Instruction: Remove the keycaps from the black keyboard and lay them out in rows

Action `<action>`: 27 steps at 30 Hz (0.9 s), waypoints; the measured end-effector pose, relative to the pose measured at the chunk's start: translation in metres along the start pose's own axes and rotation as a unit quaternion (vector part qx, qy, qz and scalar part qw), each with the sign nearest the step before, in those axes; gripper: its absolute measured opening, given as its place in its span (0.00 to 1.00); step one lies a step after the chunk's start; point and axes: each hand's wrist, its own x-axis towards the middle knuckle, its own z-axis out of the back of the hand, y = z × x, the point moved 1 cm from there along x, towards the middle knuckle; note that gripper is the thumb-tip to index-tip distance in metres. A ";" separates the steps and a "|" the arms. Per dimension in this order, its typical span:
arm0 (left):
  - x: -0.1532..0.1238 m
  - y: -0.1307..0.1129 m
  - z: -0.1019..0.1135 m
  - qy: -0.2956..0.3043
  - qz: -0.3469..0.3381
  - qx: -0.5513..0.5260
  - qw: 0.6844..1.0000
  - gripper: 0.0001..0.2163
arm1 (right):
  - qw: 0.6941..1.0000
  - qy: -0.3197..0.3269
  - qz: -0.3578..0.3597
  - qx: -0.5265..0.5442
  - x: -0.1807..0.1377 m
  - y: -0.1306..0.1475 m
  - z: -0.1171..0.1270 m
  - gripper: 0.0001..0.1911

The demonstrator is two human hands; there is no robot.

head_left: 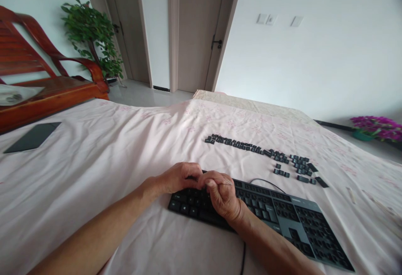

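Note:
A black keyboard (pixel 201 214) lies slantwise on the pink cloth, its left part under both hands. Most keycaps are on at its left end; on the right, the number block and arrow area show bare sockets. My right hand (pixel 224 197) is closed around a thin pale stick (pixel 226 181), whose exact kind I cannot make out. Beside it my left hand (pixel 182 176) rests at the keyboard's upper left, fingers curled down and touching the right hand. What its fingertips grip is hidden. Loose black keycaps (pixel 243 145) lie in rows behind the keyboard.
More keycaps (pixel 301 166) sit at the right. Thin pale sticks (pixel 351 195) lie near the right edge. A dark flat rectangle (pixel 33 137) is on the cloth at left. A wooden chair (pixel 47 65), a plant (pixel 91 32) and purple flowers (pixel 378 126) stand beyond.

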 end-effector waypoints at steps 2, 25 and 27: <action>0.000 0.001 -0.001 -0.010 0.007 -0.017 1.000 0.11 | 1.000 -0.002 -0.018 -0.001 -0.001 -0.001 0.000 0.18; 0.005 0.013 -0.016 -0.230 0.122 -0.253 0.932 0.23 | 0.966 -0.011 -0.186 -0.178 0.022 -0.004 0.018 0.13; 0.005 0.013 -0.017 -0.236 0.121 -0.259 0.929 0.23 | 0.963 0.024 -0.213 -0.164 0.023 -0.008 0.016 0.09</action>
